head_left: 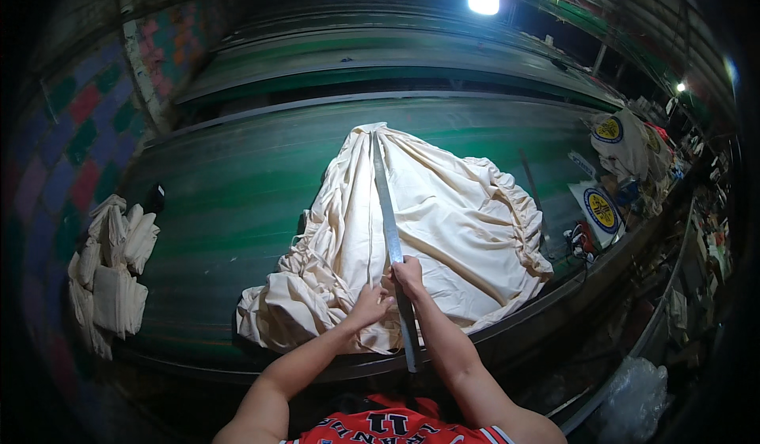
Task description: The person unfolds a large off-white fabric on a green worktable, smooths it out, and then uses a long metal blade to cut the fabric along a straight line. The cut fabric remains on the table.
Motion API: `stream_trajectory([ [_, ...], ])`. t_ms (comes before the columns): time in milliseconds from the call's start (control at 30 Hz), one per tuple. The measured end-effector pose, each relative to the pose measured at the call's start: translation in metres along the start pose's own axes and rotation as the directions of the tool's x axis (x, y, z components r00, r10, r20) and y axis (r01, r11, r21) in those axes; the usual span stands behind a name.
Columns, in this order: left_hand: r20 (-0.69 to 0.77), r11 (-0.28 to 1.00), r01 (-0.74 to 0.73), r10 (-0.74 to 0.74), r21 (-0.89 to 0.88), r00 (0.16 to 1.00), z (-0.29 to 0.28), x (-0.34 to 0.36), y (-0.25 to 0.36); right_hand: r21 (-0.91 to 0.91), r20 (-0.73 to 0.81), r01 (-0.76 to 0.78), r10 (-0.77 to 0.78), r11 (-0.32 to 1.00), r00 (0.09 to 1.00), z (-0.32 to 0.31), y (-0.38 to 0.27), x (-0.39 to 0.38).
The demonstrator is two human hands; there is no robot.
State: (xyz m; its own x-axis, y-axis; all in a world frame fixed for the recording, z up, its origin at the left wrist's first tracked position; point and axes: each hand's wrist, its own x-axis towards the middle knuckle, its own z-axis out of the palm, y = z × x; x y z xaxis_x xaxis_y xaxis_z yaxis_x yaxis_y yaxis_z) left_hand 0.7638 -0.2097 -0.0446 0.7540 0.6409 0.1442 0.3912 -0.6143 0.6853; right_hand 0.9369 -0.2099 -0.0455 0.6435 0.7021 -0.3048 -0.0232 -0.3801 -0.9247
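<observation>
A large cream cloth (451,206) lies bunched and gathered on the long green table, its far end narrowing to a peak. Lengthwise over it runs a long flat metal ruler (385,198), whose near end sticks out past the table's front edge. My right hand (409,275) is closed round the ruler in its nearer half. Just left of the ruler, my left hand (369,306) rests on the cloth near a long fold line, its fingers loosely apart.
Folded cream cloth bundles (119,274) are stacked at the table's left end, beside a small black object (156,198). On the right lie printed cloths with a round blue and yellow emblem (602,209) and tangled cords (580,242). Clear plastic (637,396) sits lower right. More green tables (380,52) stand beyond.
</observation>
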Motion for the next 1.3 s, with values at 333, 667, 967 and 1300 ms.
stream_trajectory([
  [333, 0.418, 0.409, 0.551, -0.373, -0.728, 0.829, 0.0, 0.024, 0.01, 0.498, 0.451, -0.075, -0.184, 0.864, 0.873, -0.033, -0.003, -0.027],
  [667, 0.111, 0.843, 0.288, -0.267, -0.454, 0.957, 0.05, 0.05, 0.002, 0.326, 0.498, -0.326, 0.132, 0.887, 0.857, -0.103, 0.048, -0.176],
  [967, 0.317, 0.985, 0.163, -0.138, -0.055, 0.938, -0.025, 0.093, 0.083, 0.27, 0.314, -0.145, 0.055, 0.952, 0.948, -0.136, 0.041, -0.136],
  [1300, 0.062, 0.98, -0.112, 0.123, -0.163, 0.99, -0.145, 0.062, 0.237, 0.242, 0.327, 0.031, -0.112, 0.97, 0.939, -0.137, 0.013, -0.043],
])
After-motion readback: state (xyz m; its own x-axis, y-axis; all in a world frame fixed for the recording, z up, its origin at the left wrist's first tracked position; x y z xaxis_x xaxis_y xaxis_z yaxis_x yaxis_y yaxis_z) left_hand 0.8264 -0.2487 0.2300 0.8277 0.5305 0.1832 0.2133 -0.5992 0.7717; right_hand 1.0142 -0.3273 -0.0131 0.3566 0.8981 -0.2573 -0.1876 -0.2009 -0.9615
